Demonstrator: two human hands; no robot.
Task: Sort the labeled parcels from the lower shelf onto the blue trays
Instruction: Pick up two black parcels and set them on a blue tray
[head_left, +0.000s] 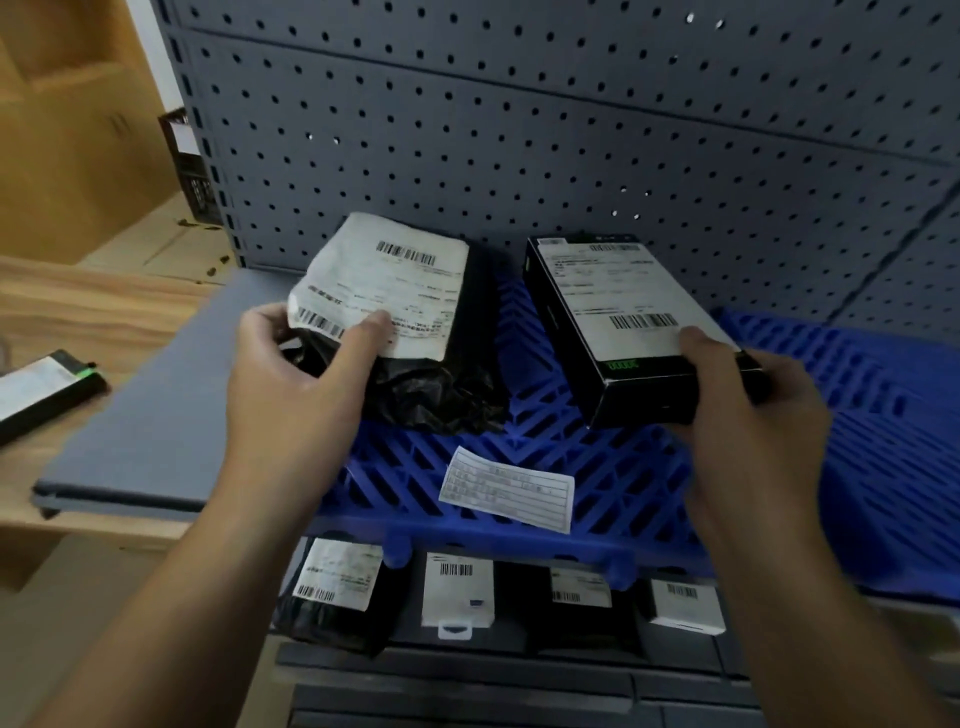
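The left hand (291, 374) grips the near-left corner of a black poly-bag parcel (441, 395), thumb pressed on its white shipping label and fingers curled beneath. The right hand (748, 410) clasps the near end of a black carton (613, 312), thumb on top of its label. Both parcels are at the back of the blue tray (597, 467), bag on its left half and carton on its right; whether they already rest on it or hang just above is hard to tell from this angle.

To set them down well, lower each one flat with the barcode facing up, let the bag settle before letting go, and keep both clear of the loose paper slip (509, 488) lying near the tray's front edge.

The bag is thin, crinkled film, soft and shapeless, and its label is creased. The carton is rigid and sharp-edged, with a smooth label. The tray is moulded plastic with an open diagonal lattice.

Below the tray's front edge, on the lower shelf (402, 608), four more labeled parcels (337, 577) wait in a row.
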